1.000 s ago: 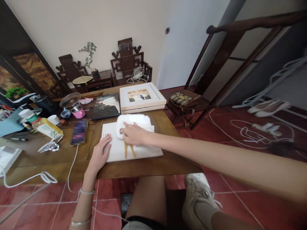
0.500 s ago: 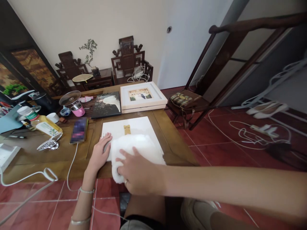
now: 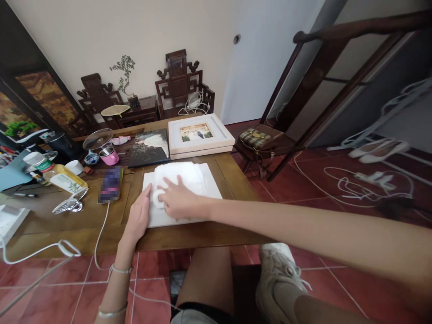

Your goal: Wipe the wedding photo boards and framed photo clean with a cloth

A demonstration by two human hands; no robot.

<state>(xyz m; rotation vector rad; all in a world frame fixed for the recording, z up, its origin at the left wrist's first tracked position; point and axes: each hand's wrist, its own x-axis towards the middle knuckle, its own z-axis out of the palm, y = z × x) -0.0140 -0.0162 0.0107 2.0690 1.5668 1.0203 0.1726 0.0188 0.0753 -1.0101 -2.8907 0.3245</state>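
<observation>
A flat white board (image 3: 158, 220) lies on the wooden table in front of me. Spread across it is a folded fluffy white cloth (image 3: 180, 173). My right hand (image 3: 180, 198) presses down on the cloth with fingers spread and the near edge bunched at the thumb. Along the board's left edge rests my left hand (image 3: 139, 216), its fingers stretched out and close together, touching the side. The cloth and my right hand cover much of the board.
Behind the board are a dark picture panel (image 3: 150, 146) and a pale framed picture (image 3: 200, 135). To the left lie a phone (image 3: 110, 184) on a white cable, a clear hair claw (image 3: 70, 202), an oil bottle (image 3: 62, 177) and a pink mug (image 3: 110, 156). A wooden chair (image 3: 286, 139) stands right.
My right hand has slid the cloth away from me, from the board's near edge toward its far edge. The gold piece on the board is now covered. My left hand has shifted slightly nearer.
</observation>
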